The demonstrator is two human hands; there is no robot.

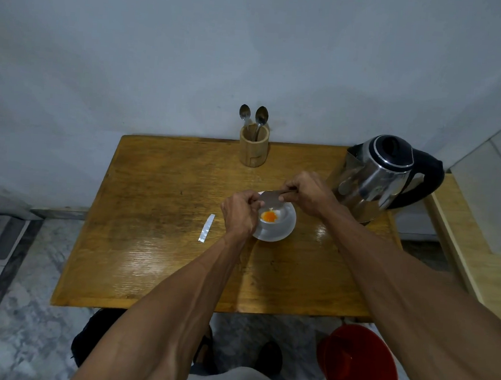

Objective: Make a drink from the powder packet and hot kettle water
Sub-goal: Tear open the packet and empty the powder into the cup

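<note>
A white cup (281, 214) stands on a white saucer (285, 233) near the middle of the wooden table (157, 212). Orange powder (268, 216) lies in the cup's bottom. Both my hands hold a silver powder packet (272, 200) tipped over the cup: my left hand (240, 213) pinches its left end, my right hand (306, 194) its right end. A steel kettle (376, 175) with a black handle stands at the table's back right, just beyond my right hand.
A torn silver strip (206, 227) lies on the table left of the saucer. A wooden holder (253, 148) with two spoons (252, 116) stands at the back edge by the wall. A red bucket (361, 366) sits on the floor at the right.
</note>
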